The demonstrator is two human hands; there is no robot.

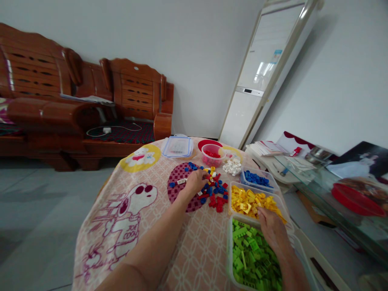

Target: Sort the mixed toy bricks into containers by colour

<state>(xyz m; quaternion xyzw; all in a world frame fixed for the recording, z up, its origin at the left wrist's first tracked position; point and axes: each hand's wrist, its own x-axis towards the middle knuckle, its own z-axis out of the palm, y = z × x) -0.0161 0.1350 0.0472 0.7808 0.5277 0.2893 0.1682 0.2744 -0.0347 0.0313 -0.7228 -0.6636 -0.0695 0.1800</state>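
Yellow bricks (245, 199): shiny plastic. Tubs (229, 248): smooth translucent plastic. Tablecloth (203, 246): matt cloth. Armchair (136, 83): glossy wood.

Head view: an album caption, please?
Left hand at multicoloured plastic bricks, right hand at yellow plastic bricks in a clear rectangular tub.

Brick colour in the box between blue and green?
Those bricks are yellow; clearest in head view.

The left hand (196, 181) reaches into a loose pile of mixed bricks (220, 204); beyond it stands a bowl (212, 162) of red bricks (211, 154). The right hand (272, 226) is at yellow bricks (250, 197), green bricks (248, 252) beside its wrist.
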